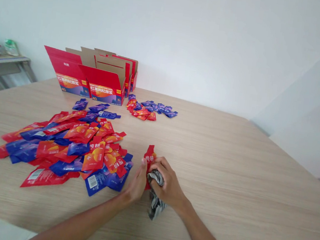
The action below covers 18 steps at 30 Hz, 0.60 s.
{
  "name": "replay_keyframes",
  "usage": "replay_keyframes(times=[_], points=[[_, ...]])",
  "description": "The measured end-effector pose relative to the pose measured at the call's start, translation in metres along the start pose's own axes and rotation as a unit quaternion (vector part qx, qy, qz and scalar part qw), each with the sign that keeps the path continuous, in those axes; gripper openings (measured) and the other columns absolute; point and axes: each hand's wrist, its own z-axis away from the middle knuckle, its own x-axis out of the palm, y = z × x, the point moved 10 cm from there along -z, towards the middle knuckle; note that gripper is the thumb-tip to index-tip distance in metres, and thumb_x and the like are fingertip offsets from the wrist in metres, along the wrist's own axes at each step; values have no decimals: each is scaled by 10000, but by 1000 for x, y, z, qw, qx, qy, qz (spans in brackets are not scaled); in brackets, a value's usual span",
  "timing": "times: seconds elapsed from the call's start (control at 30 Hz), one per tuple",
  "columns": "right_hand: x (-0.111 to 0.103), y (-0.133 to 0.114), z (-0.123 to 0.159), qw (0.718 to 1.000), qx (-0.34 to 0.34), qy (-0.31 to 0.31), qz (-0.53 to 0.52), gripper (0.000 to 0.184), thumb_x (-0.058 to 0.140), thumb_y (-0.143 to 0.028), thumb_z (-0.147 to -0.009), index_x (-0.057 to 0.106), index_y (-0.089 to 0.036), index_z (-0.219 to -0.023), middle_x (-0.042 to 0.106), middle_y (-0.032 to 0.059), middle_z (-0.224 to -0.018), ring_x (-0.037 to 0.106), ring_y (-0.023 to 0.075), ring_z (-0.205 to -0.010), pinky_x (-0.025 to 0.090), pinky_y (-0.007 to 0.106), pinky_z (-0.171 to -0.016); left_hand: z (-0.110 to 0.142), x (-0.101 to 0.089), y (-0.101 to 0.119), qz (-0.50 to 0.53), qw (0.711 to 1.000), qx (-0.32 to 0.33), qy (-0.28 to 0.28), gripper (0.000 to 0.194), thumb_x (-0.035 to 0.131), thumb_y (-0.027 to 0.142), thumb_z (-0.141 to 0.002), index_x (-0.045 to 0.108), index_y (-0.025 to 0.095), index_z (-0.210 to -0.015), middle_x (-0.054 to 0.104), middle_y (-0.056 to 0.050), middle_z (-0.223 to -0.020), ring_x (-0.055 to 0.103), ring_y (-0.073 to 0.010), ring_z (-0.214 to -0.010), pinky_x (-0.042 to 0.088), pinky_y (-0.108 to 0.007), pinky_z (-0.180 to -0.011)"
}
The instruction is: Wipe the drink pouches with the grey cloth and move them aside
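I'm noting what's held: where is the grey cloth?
Head view, lower middle: the grey cloth is bunched in the right hand, by the red pouch.

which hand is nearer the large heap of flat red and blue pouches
Left. The left hand is just right of the large heap of red and blue pouches; the right hand is farther right, gripping a crumpled grey patterned cloth.

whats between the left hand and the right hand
The head view shows a red pouch between the left hand and the right hand, plus a bunched grey cloth gripped in the right hand.
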Motion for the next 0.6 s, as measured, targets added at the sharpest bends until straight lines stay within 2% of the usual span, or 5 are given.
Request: replay_keyframes(times=[0.1, 0.17, 0.43, 0.5, 0.6], points=[[15, -7, 3, 998, -24, -43, 29, 291, 563, -104, -737, 604, -230, -996, 552, 76, -1100, 573, 240, -1049, 505, 366, -921, -7, -13, 5, -9, 1000, 0, 28, 815, 413, 824, -856, 744, 116, -1089, 763, -163, -1104, 621, -312, -1236, 384, -442, -1159], [13, -10, 3, 998, -31, -33, 45, 288, 569, -100, -748, 607, -233, -1001, 554, 76, -1101, 574, 239, -1044, 506, 363, -915, -7, -12, 7, -19, 1000, 0, 24, 790, 412, 808, -870, 750, 122, -1066, 772, -152, -1061, 637, -312, -1199, 411, -433, -1130], [-36, 17, -1, 989, 66, 120, 64, 183, 545, -126, -853, 617, -243, -974, 557, 60, -1017, 576, 229, -980, 494, 351, -876, 23, 31, 2, -113, 988, 13, -109, 723, 382, 773, -899, 775, 184, -1041, 773, -128, -1030, 657, -315, -1088, 458, -417, -1059], [-38, 20, -1, 988, 69, 121, 66, 181, 546, -130, -850, 617, -242, -973, 557, 58, -1017, 579, 227, -970, 497, 349, -867, 25, 35, 1, -104, 987, 4, -124, 683, 413, 751, -905, 774, 190, -1049, 772, -125, -1046, 653, -317, -1107, 451, -417, -1070], [-30, 17, -2, 994, 53, 84, 53, 199, 545, -114, -839, 611, -243, -975, 564, 57, -1015, 582, 227, -978, 500, 347, -873, 19, 28, -1, -67, 993, -3, -100, 584, 528, 697, -892, 767, 183, -1035, 757, -125, -1137, 628, -312, -1185, 415, -389, -1118]])
